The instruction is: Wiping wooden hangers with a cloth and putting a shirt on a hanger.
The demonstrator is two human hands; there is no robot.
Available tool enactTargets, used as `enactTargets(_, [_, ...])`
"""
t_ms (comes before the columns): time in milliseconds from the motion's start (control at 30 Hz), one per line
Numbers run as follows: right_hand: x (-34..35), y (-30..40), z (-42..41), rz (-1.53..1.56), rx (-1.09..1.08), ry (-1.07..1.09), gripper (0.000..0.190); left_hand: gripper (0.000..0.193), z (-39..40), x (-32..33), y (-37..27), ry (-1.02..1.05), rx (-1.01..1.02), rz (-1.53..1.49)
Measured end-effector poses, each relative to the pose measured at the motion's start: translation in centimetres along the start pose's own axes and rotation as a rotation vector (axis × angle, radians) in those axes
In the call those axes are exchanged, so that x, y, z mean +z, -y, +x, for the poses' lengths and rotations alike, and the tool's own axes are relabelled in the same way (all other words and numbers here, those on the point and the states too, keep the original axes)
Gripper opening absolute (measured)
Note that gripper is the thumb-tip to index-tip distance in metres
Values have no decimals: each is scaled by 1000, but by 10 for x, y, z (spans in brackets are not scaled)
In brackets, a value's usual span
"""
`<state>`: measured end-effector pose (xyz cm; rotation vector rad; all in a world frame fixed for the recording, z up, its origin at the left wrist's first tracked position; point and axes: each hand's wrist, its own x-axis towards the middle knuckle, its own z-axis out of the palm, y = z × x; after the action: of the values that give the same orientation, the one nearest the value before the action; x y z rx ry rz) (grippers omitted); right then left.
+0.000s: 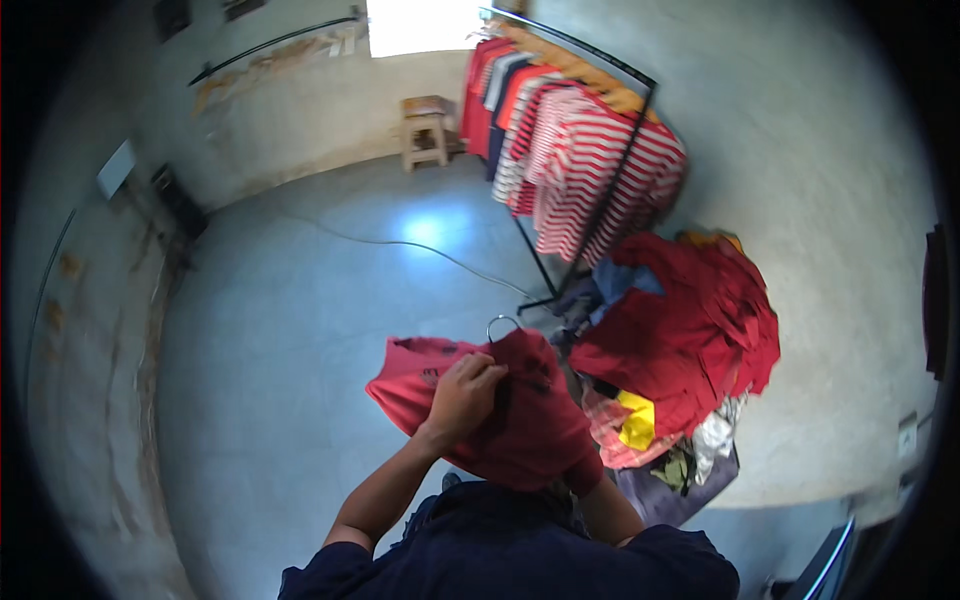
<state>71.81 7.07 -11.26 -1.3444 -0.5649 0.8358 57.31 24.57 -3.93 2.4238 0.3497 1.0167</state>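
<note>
A red shirt [525, 427] with dark printed marks hangs in front of my body. My left hand [469, 394] grips its cloth near the neckline, fingers bent over the fabric. The curved metal hook of a clothes hanger [502, 319] rises out beyond the shirt's upper edge; the rest of the hanger is covered by the cloth. My right forearm goes in under the shirt's lower right side, and the cloth hides my right hand, so its grip does not show.
Close on the right, a heap of clothes [682, 330] lies on a purplish support [675, 487]. Beyond it stands a black garment rack [645, 127] with striped and plain shirts [592, 165]. A cable [420, 244] crosses the floor. A stool [424, 135] is by the far wall.
</note>
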Motion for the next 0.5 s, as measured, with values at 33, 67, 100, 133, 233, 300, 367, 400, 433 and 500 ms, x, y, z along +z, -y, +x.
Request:
enactTargets(33, [15, 1, 3, -3, -1, 39, 41, 23, -14, -14, 3, 22, -5, -19])
enactTargets(67, [29, 3, 5, -5, -1, 76, 41, 19, -26, -32, 1, 18, 44, -120])
enactTargets(100, [40, 4, 5, -6, 3, 110, 42, 19, -36, -53, -5, -11, 24, -105])
enactTargets(133, [48, 3, 1, -7, 12, 139, 42, 15, -48, -73, -11, 169, 67, -144])
enactTargets(233, [66, 2, -8, 3, 35, 204, 42, 13, -75, -123, -8, 43, -4, -185])
enactTargets(300, [76, -1, -16, 23, 52, 230, 42, 20, -83, -143, 3, -402, -305, -87])
enactTargets(367, [85, -5, -23, 51, 73, 252, 43, 24, -90, -159, 6, -244, -403, -147])
enactTargets(400, [87, -6, -26, 66, 82, 261, 43, 29, -91, -166, 7, -79, -486, -217])
enactTargets(433, [90, -6, -28, 81, 91, 275, 43, 29, -94, -173, 14, -88, -497, -207])
enactTargets(500, [95, -6, -31, 115, 107, 296, 43, 40, -106, -179, 39, 512, -647, -488])
